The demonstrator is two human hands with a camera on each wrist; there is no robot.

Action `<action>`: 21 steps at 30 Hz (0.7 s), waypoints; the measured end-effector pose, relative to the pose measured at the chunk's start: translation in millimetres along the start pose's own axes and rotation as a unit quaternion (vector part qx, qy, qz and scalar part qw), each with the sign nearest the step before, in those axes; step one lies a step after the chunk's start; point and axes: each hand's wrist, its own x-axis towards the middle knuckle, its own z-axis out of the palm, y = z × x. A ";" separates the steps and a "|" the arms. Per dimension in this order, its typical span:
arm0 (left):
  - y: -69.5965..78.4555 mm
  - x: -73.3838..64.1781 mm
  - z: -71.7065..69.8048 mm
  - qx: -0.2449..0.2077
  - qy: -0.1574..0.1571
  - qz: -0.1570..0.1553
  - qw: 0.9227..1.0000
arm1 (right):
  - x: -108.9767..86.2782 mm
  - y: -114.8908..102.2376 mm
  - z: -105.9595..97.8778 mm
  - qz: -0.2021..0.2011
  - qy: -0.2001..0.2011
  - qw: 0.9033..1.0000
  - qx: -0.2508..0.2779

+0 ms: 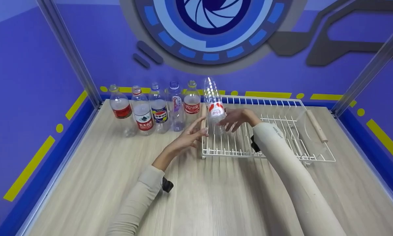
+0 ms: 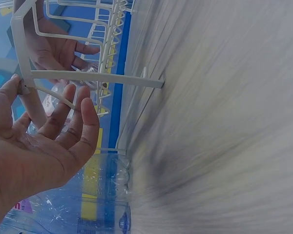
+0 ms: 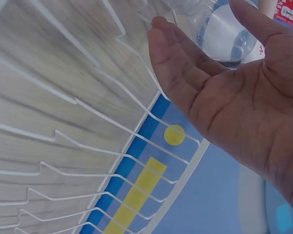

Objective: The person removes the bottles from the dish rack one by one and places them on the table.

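A clear plastic bottle (image 1: 215,105) with a red-and-white label leans inside the white wire rack (image 1: 268,156), at its left end. My right hand (image 1: 236,118) is at the bottle's lower part, palm turned toward it. In the right wrist view the bottle's round end (image 3: 227,36) shows between thumb and fingers, which are loosely extended. My left hand (image 1: 186,137) is at the rack's left wooden handle (image 1: 203,116). From the left wrist view, its thumb and fingers (image 2: 80,131) lie on either side of that handle, fingers bent.
Left of the rack several empty, uncapped bottles stand in a row, among them a Pepsi-label bottle (image 1: 160,115) and a red-label bottle (image 1: 192,106) close to the handle. A second wooden handle (image 1: 316,126) is at the rack's right. Blue panels (image 1: 29,98) enclose the wooden table (image 1: 209,200).
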 end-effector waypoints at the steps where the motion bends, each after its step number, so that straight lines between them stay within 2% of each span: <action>1: 0.2 -0.2 0.1 0.003 0.000 0.001 1.000 | -2.0 1.1 -1.4 -0.001 0.000 1.000 0.004; 11: -0.1 -1.8 -4.6 0.005 -0.003 -0.002 1.000 | -23.4 14.4 -18.8 -0.001 -0.022 0.999 0.029; 16: 2.0 -2.8 -6.1 0.004 0.002 -0.005 1.000 | -35.7 28.5 -29.5 -0.028 -0.028 0.999 0.034; 21: 1.1 -1.2 -0.4 0.002 -0.001 -0.008 1.000 | -55.8 51.0 -39.2 -0.063 -0.012 0.997 0.043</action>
